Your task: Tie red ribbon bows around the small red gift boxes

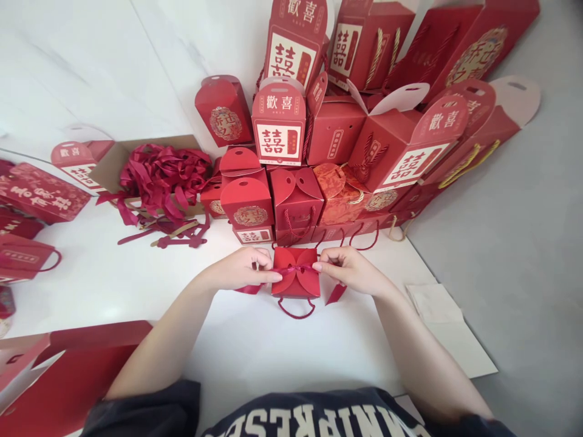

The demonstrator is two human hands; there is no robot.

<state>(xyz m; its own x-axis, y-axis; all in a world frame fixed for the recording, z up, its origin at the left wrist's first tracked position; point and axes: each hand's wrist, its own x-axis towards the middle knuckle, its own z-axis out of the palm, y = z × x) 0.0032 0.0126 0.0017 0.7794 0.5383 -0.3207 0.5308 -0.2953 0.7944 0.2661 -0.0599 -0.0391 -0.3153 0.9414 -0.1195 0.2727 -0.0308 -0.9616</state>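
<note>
A small red gift box [296,288] stands on the white table in front of me, its curved top flaps folded together. Across the top runs a dark pink ribbon [298,268], knotted or crossed near the middle. At the box's left side, my left hand [248,267] pinches one end of it between thumb and finger. My right hand [346,268] pinches the other end at the right side. Loose ribbon tails hang below both hands. A twisted red cord handle [296,312] loops out from the near side of the box.
Stacked red gift boxes [279,127] rise behind the work spot. A brown carton [109,170] full of ribbons stands at the back left, loose strips before it. More red boxes [45,191] lie far left; a large red box [82,376] is near left. White paper sheets [460,346] lie right.
</note>
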